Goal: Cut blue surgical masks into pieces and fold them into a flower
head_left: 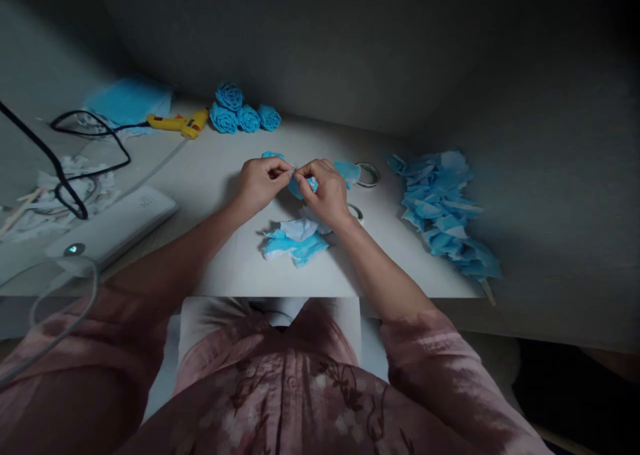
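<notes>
Over the middle of the table, my left hand point(263, 183) and my right hand point(325, 189) are closed in a pinch, fingertips nearly touching. A small blue paper-like piece point(296, 189) shows between and below the fingers; its exact shape is partly hidden by them. More blue material point(273, 155) lies just behind my left hand, and another blue piece point(347, 171) sits beyond my right hand. Nearer to me lies a crumpled cluster of blue and white pieces point(296, 243). Close to my right hand is a roll of tape point(368, 175), with a second ring point(356, 212) partly behind my wrist.
Several blue rolled roses point(237, 111) stand at the back. Left of them lie a yellow glue gun point(183, 123) and a stack of blue sheets point(127, 101). A white power strip point(120, 228), a black cable point(55, 165) and white scraps occupy the left. Blue pieces point(443, 208) are heaped right.
</notes>
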A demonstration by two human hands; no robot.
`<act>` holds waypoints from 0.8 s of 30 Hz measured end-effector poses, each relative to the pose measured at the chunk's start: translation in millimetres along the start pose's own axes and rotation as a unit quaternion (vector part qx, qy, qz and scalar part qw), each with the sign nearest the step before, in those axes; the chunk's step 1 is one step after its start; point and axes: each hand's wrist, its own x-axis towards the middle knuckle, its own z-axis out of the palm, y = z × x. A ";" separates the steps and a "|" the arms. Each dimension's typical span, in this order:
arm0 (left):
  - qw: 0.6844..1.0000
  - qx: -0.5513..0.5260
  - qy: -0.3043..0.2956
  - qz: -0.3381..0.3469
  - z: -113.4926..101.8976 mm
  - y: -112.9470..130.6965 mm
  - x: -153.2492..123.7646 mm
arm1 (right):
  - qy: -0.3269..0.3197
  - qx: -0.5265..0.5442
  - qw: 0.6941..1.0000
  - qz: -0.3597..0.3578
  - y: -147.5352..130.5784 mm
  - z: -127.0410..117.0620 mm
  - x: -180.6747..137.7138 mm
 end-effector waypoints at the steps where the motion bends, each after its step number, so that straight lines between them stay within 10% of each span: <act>1: 1.000 -0.023 -0.001 -0.010 0.3 1.0 -0.1 | -0.002 0.003 1.000 -0.005 0.8 -0.3 0.1; 24: 0.968 -0.232 -0.027 -0.089 1.8 9.1 -0.9 | -0.051 0.362 0.919 0.151 5.6 3.9 2.2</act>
